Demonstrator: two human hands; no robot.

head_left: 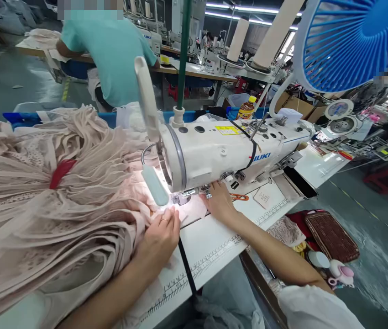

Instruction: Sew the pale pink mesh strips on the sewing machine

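Observation:
A white Juki sewing machine (228,146) stands on the white table (211,242). My left hand (159,235) lies flat, fingers together, on pale pink fabric (183,212) just left of the needle area. My right hand (218,201) rests on the same fabric under the machine arm, fingers pressing it down beside the presser foot (180,198). A big heap of beige pleated and lace pieces (43,196) tied with a red band (60,172) fills the left of the table.
Orange scissors (239,197) and a small paper (264,197) lie right of my right hand. A blue fan (348,41) hangs upper right. A person in a teal shirt (112,55) works at the table behind. A woven basket (331,235) sits on the floor at right.

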